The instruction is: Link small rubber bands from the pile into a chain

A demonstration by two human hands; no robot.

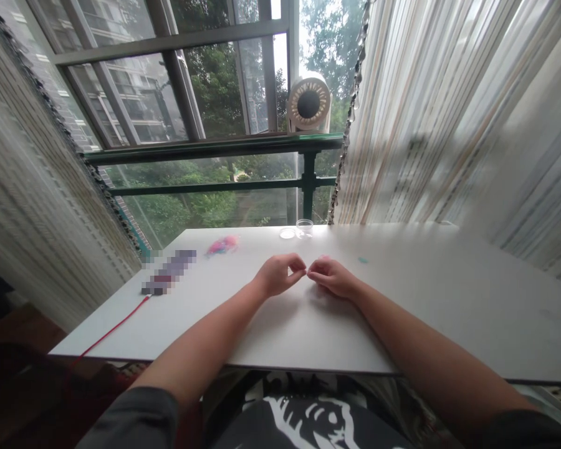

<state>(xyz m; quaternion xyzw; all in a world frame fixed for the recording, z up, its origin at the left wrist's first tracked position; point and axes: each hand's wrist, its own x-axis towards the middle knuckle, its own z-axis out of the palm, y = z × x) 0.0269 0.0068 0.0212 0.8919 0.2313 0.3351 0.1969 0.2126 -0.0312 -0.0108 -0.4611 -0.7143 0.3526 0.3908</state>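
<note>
The broad white rectangular counter [425, 299] fills the view, its far edge against the window rail; two bare forearms reach over the near edge and meet mid-counter. The left hand [277, 275] and right hand [333, 277] rest knuckles-up, fingers curled shut and pinched tip to tip — probably to steady something very fine between them, though whatever they grip is too small to tell. Toward the far-left corner lies one pink-and-blue bundle [222, 245]; at the far edge stand one small clear plastic jar [304, 227] and its one loose lid [287, 233]; one tiny green speck [363, 259] lies apart, right of the hands.
</note>
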